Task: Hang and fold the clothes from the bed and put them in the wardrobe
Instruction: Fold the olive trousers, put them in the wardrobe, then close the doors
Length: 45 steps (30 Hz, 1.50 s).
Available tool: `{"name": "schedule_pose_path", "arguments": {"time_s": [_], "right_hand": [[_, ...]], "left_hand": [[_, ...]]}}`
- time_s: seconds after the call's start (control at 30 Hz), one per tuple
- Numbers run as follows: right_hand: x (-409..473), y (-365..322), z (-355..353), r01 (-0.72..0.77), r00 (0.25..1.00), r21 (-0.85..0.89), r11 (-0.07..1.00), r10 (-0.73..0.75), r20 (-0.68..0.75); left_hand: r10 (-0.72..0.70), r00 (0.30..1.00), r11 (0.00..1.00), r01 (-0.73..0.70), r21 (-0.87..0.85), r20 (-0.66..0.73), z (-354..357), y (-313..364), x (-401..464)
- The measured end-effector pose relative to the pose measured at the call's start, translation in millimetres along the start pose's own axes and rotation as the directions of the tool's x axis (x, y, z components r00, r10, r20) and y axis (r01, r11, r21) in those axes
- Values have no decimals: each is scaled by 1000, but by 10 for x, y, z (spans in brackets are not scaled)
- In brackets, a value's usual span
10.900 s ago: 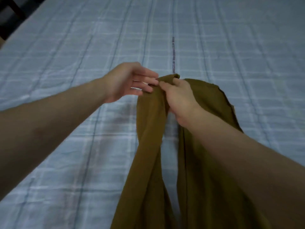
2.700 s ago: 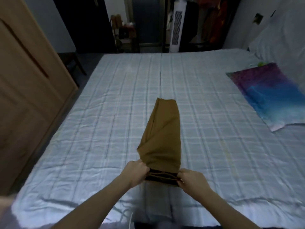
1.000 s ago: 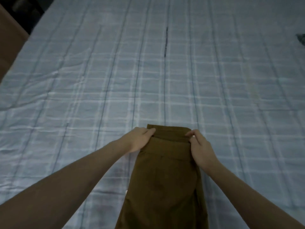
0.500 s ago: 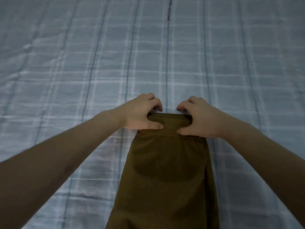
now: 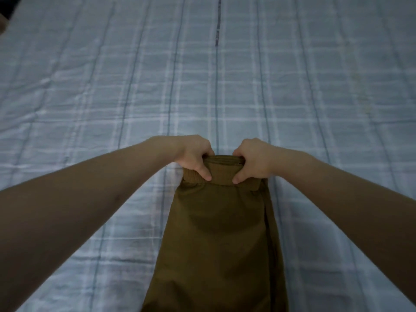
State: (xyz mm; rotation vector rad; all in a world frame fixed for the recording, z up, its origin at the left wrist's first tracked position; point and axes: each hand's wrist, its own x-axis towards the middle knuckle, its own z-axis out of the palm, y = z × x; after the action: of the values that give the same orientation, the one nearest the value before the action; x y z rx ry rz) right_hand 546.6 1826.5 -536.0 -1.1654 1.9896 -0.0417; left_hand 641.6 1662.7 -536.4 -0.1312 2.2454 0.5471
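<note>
A: So, where do the brown trousers [image 5: 216, 239] lie, relative to the hands?

B: Flat on the bed [image 5: 225, 86], in the lower centre of the frame. Their long axis runs from the bottom edge of the frame up toward the middle, and the ribbed waistband [image 5: 221, 170] is the far end.

A: And the hands?

B: Both sit at that far end. The left hand [image 5: 194, 155] grips the waistband's left corner, fingers curled over the top edge and thumb pressed on the front. The right hand [image 5: 253, 159] grips the right corner the same way. Neither is nearer; they are level, side by side, with a short stretch of band between them.

A: So the cloth stretches from the hands back toward the person?

B: Yes, down the frame. By my judgement, the next fold turns on that: the gripped end would travel along the long axis, toward the bottom of the frame, both hands moving together to keep the edges square.
</note>
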Motion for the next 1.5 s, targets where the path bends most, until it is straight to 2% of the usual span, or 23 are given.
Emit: {"name": "schedule_pose_path", "arguments": {"time_s": [0.1, 0.2, 0.37, 0.47, 0.57, 0.7, 0.77, 0.83, 0.9, 0.97, 1.1, 1.17, 1.27, 1.37, 1.4, 1.43, 1.47, 1.5], "right_hand": [[-292, -23, -122, 10, 999, 135, 991, -15, 34], [-646, -117, -320, 9, 1000, 161, 987, -7, -13], [-1424, -448, -947, 41, 953, 124, 991, -2, -304], [-1996, -705, -1429, 78, 867, 75, 994, -30, -497], [-2495, -954, -1789, 116, 737, -28, 993, -105, -667], [-2859, -1146, -1913, 95, 547, -199, 975, -219, -808], [-2951, -1164, -1738, 90, 483, -236, 968, -249, -839], [-2996, -1140, -1361, 79, 455, -275, 958, -280, -845], [-2987, -1075, -798, 35, 449, -324, 945, -305, -840], [-2956, -987, -140, -3, 492, -368, 930, -319, -810], [-2904, -817, 1177, 95, 737, -397, 913, -332, -588], [-2951, -786, 1722, 153, 822, -389, 909, -336, -461], [-3128, -741, 2408, 177, 873, -350, 920, -311, -375], [-3279, -581, 3062, 150, 914, -301, 942, -249, -321], [-3292, -552, 3226, 78, 975, -248, 965, -127, -185], [-3266, -545, 3318, 23, 998, -206, 978, -35, -55], [-3293, -604, 3295, 18, 1000, -39, 999, -18, -5], [-3342, -715, 3136, 30, 988, 102, 994, -45, 151]], "left_hand": [[47, 999, 997, -47, -65, -2, -43, 97, -254], [99, 993, 992, -104, -66, -69, -169, 261, -610], [141, 949, 985, -105, 140, -282, -783, 734, -1460], [174, 869, 954, -32, 298, -464, -1234, 1051, -2075], [236, 753, 893, 80, 442, -614, -1557, 1342, -2617], [303, 615, 793, 261, 550, -728, -1592, 1592, -3071], [324, 566, 778, 296, 553, -758, -1391, 1644, -3146], [307, 564, 792, 296, 534, -767, -1032, 1652, -3135], [274, 621, 811, 260, 523, -734, -504, 1618, -3043], [251, 706, 838, 183, 514, -662, 149, 1552, -2903], [153, 886, 939, 9, 345, -438, 1492, 1434, -2635], [142, 942, 966, -64, 252, -305, 2092, 1414, -2565], [166, 975, 982, -150, 111, -150, 2785, 1441, -2550], [192, 977, 977, -199, 70, 93, 3185, 1555, -2536], [215, 963, 974, -223, 32, 165, 3256, 1587, -2522], [229, 949, 973, -232, -12, 215, 3288, 1598, -2512], [235, 943, 972, -229, -53, 236, 3287, 1594, -2503], [235, 941, 972, -220, -86, 243, 3256, 1582, -2494]]}}
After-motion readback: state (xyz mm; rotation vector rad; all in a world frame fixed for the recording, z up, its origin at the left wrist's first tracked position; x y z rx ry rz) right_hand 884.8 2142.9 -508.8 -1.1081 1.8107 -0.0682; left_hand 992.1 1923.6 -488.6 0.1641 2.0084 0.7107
